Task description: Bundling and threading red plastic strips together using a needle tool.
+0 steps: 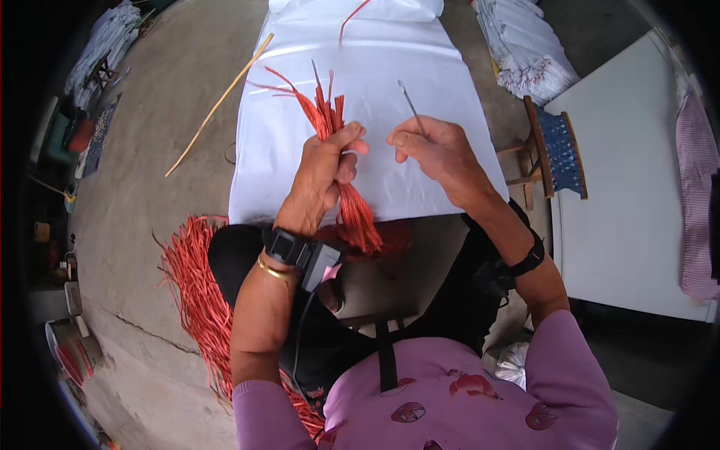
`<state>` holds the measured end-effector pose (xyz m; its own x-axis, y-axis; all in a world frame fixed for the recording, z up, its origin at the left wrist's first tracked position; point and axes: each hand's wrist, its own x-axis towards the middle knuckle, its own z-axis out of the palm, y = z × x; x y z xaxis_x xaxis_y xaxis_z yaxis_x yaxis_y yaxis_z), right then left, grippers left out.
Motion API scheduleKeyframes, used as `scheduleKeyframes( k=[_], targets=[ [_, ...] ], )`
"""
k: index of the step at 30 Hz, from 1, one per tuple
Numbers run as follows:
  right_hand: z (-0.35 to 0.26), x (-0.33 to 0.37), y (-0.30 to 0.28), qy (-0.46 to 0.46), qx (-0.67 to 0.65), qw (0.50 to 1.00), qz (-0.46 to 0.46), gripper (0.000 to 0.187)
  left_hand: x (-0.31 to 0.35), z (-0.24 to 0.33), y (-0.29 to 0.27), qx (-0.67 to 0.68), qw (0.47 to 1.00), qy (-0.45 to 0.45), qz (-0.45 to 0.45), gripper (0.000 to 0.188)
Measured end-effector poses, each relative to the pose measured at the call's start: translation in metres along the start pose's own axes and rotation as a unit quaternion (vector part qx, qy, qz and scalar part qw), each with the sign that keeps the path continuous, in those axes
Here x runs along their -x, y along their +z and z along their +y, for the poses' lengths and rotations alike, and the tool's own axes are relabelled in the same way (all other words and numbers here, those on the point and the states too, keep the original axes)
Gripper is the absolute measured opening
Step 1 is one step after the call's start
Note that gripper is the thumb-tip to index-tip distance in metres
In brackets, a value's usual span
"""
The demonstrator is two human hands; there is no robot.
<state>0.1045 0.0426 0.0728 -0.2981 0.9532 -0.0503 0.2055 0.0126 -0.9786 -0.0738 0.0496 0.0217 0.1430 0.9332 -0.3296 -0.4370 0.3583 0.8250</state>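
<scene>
My left hand is closed round a bundle of red raffia strands. The cut ends stick up past the thumb, and the longer part hangs down over the near edge of the white cloth. In my right hand, thumb and fingers pinch a thin metal needle whose tip points up and away. The two hands are apart above the cloth. One loose red strand lies at the cloth's far end.
A big heap of red strands lies by my left leg. On the floor at left is a thin stick. A small chair with a blue woven seat stands at right, beside a white panel. Bundled white cloth sits at far right.
</scene>
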Motion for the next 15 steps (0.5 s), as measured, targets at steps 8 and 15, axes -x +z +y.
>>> scheduleKeyframes(
  k=[8, 15],
  targets=[
    [0.043, 0.032, 0.019, -0.048, 0.037, 0.998, 0.016, 0.022, -0.01, -0.014, -0.021, 0.049, 0.997, -0.028, -0.048, 0.02],
    [0.079, 0.068, 0.05, 0.044, 0.086, 0.995, -0.02, 0.018, -0.006, -0.01, -0.031, 0.044, 0.998, 0.037, -0.037, 0.021]
  ],
)
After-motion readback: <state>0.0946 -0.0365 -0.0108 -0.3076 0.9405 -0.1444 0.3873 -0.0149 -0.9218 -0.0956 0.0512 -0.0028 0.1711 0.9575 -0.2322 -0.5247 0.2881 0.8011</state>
